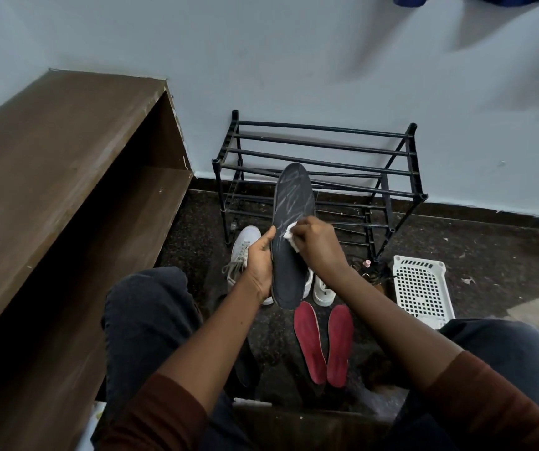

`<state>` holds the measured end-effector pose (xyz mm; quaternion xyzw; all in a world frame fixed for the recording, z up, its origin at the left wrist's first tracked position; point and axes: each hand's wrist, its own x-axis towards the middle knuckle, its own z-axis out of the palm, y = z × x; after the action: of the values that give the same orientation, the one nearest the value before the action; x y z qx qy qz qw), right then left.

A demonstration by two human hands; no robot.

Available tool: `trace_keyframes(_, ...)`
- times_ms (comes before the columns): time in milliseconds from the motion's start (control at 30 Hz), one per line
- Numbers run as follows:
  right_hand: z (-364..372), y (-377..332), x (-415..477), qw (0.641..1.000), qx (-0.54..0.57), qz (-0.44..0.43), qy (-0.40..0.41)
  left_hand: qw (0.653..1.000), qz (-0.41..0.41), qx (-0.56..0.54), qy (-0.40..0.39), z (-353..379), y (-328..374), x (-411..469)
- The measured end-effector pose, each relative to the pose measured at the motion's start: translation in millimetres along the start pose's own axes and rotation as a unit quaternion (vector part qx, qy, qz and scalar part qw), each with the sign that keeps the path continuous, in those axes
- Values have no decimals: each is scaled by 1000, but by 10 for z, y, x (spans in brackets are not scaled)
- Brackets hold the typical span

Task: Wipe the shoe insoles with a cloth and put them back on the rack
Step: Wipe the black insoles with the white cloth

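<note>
The left hand (260, 266) was wrapped around the lower edge of the black insole (291, 236), which pointed to 12 o'clock before the rack (320, 177). The right hand (313, 242) pinched a white cloth (289, 236) against the insole's middle. 2 red insoles (323, 343) lay on the floor at 6 o'clock.

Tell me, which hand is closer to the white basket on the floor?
Right. The right hand is up on the black insole with the cloth, on the white basket side. The left hand grips the insole's far edge, farther away.
</note>
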<state>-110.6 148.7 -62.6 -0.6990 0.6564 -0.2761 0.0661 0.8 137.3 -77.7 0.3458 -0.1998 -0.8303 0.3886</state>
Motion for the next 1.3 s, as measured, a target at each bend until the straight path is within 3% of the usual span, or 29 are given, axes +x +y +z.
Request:
trace_keyframes(233, 192, -191, -292, 992, 12, -122, -8, 998, -56, 36, 17, -31, 17, -11)
trace_keyframes(333, 147, -99, -144, 993, -1, -121, -3, 997, -45, 32, 51, 5, 30, -32)
trace_keyframes(567, 57, 2, 147, 998, -17, -66, 0, 998, -30, 46, 36, 59, -21, -19)
trace_keyframes(700, 156, -73, -47, 996, -1, -94, -9, 997, -75, 6, 22, -24, 55, 55)
trace_keyframes(833, 188, -156, -341, 993, 16, -120, -7, 994, -76, 66, 37, -102, 21, 133)
trace_keyframes(900, 192, -122, -366, 994, 29, -108, -4, 995, -88, 41, 7, -87, 6, 109)
trace_keyframes(1200, 87, 9, 142, 1000, 11, 27, 6, 995, -93, 19, 9, 6, -49, 44)
trace_keyframes(1300, 121, -46, 121, 1000, -4, 22, 9, 996, -86, 18, 17, 13, -14, 46)
